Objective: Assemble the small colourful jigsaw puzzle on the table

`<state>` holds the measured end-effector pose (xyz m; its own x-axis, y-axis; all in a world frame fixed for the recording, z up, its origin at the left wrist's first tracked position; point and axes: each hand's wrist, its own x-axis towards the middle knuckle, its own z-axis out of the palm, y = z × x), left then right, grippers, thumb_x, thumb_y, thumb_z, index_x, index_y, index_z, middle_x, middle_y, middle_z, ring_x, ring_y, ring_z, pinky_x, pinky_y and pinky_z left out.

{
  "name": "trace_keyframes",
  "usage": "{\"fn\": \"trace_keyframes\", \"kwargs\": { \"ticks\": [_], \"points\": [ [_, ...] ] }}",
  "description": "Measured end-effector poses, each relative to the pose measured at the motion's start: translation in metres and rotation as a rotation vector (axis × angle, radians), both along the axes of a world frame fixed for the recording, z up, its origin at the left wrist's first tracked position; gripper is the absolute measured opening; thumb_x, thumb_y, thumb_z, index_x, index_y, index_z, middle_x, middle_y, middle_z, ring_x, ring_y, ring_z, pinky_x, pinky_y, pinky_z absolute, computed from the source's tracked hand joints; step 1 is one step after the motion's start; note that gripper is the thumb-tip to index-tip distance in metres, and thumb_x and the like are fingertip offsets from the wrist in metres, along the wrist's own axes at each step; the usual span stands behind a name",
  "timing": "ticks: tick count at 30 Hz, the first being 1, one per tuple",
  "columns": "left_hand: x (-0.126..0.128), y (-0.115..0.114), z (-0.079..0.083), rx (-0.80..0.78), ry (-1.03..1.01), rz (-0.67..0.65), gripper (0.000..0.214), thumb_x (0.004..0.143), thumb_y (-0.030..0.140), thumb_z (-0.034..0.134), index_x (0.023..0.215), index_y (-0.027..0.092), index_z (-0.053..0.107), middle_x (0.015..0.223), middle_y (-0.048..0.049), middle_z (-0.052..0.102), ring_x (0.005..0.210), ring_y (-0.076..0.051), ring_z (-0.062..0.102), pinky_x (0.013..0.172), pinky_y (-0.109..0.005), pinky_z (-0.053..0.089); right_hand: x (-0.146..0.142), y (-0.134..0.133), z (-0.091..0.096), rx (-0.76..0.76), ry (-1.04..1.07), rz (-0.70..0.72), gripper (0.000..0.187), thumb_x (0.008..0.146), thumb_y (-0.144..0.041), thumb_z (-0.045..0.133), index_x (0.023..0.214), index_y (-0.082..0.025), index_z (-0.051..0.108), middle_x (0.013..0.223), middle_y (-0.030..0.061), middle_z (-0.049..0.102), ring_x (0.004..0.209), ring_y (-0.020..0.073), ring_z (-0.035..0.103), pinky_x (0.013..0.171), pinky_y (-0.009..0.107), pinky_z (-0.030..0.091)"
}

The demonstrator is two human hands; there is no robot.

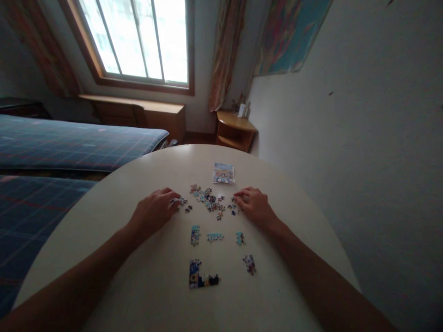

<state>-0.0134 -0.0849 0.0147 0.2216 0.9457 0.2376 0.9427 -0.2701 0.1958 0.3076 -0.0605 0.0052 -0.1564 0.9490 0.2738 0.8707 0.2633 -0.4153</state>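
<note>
Both your left hand (155,207) and right hand (256,207) lie apart at loose puzzle pieces (209,201), grip unclear; you're apparently sorting, and the next move calls for a light pinch.

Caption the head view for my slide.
Left hand and right hand flank loose puzzle pieces on a table.

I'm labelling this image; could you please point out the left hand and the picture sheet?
Left hand (154,208): head view, back of the hand.
Picture sheet (223,174): head view, its printed middle.
</note>
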Motion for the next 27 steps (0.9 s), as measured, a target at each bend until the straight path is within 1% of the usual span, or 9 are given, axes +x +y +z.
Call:
{"fn": "trace_keyframes", "kwargs": {
  "ticks": [3,6,8,10,13,17,21,23,27],
  "points": [
    [-0.003,-0.001,0.003,-0.016,0.01,0.003,0.027,0.091,0.041,0.053,0.107,0.027,0.07,0.115,-0.0042,0.067,0.098,-0.025,0.066,0.078,-0.036,0.054,0.0,-0.001,0.001,-0.003,-0.017,-0.002,0.016,0.087,-0.035,0.064,0.095,-0.03,0.077,0.109,0.0055,0.069,0.105,0.0247,0.059,0.093,0.042,0.038],
    [-0.004,-0.001,0.002,-0.046,0.014,-0.001,0.028,0.091,0.04,0.052,0.106,0.026,0.07,0.114,-0.0049,0.067,0.098,-0.025,0.066,0.079,-0.036,0.054,-0.005,-0.003,0.003,0.03,-0.044,0.005,0.019,0.092,-0.034,0.059,0.099,-0.029,0.076,0.111,0.0062,0.069,0.106,0.0248,0.058,0.094,0.043,0.036],
    [-0.003,0.0,0.0,-0.041,0.011,-0.018,0.027,0.093,0.038,0.05,0.105,0.026,0.07,0.113,-0.005,0.067,0.098,-0.025,0.065,0.08,-0.036,0.054,-0.012,-0.007,0.003,0.049,-0.051,0.092,0.024,0.095,-0.036,0.054,0.107,-0.029,0.074,0.117,0.0056,0.068,0.112,0.0242,0.056,0.097,0.043,0.035],
    [-0.001,0.001,-0.002,-0.02,0.002,-0.04,0.026,0.094,0.037,0.049,0.104,0.026,0.071,0.112,-0.0052,0.067,0.098,-0.024,0.064,0.081,-0.036,0.054,-0.021,-0.014,0.003,0.041,-0.076,0.243,0.029,0.098,-0.039,0.049,0.119,-0.032,0.068,0.128,0.0042,0.065,0.122,0.0231,0.052,0.102,0.043,0.033],
    [0.002,0.001,-0.007,0.017,-0.031,-0.108,0.028,0.095,0.039,0.048,0.102,0.026,0.071,0.111,-0.006,0.068,0.099,-0.024,0.063,0.083,-0.037,0.054,-0.03,-0.024,0.003,0.006,-0.182,0.403,0.036,0.1,-0.042,0.043,0.131,-0.035,0.06,0.14,0.0025,0.057,0.133,0.0249,0.043,0.107,0.046,0.029],
    [0.011,0.002,-0.014,0.071,-0.076,-0.263,0.031,0.097,0.039,0.047,0.115,0.026,0.068,0.123,-0.0063,0.064,0.112,-0.024,0.057,0.096,-0.041,0.051,-0.027,-0.027,0.006,0.024,-0.255,0.372,0.036,0.101,-0.043,0.041,0.129,-0.034,0.062,0.137,0.0029,0.06,0.133,0.0266,0.043,0.106,0.048,0.028],
    [0.022,0.002,-0.021,0.064,-0.058,-0.432,0.042,0.1,0.036,0.04,0.139,0.026,0.052,0.146,-0.0024,0.049,0.137,-0.023,0.04,0.114,-0.045,0.036,-0.02,-0.025,0.008,0.037,-0.286,0.317,0.035,0.101,-0.042,0.041,0.125,-0.033,0.064,0.134,0.0029,0.062,0.132,0.0269,0.045,0.103,0.048,0.026],
    [0.026,0.001,-0.023,0.033,-0.055,-0.466,0.044,0.101,0.037,0.038,0.142,0.026,0.048,0.149,-0.0019,0.046,0.14,-0.023,0.036,0.116,-0.046,0.033,-0.021,-0.025,0.008,0.049,-0.297,0.287,0.035,0.101,-0.043,0.041,0.124,-0.031,0.064,0.133,0.0041,0.063,0.13,0.0274,0.046,0.103,0.048,0.026],
    [0.028,0.002,-0.024,0.027,-0.084,-0.437,0.043,0.101,0.04,0.039,0.14,0.025,0.051,0.144,-0.0035,0.052,0.139,-0.023,0.036,0.115,-0.047,0.035,-0.025,-0.028,0.008,0.071,-0.291,0.264,0.037,0.1,-0.044,0.042,0.126,-0.028,0.063,0.133,0.0063,0.063,0.128,0.0266,0.048,0.103,0.047,0.026]
  ]
}}
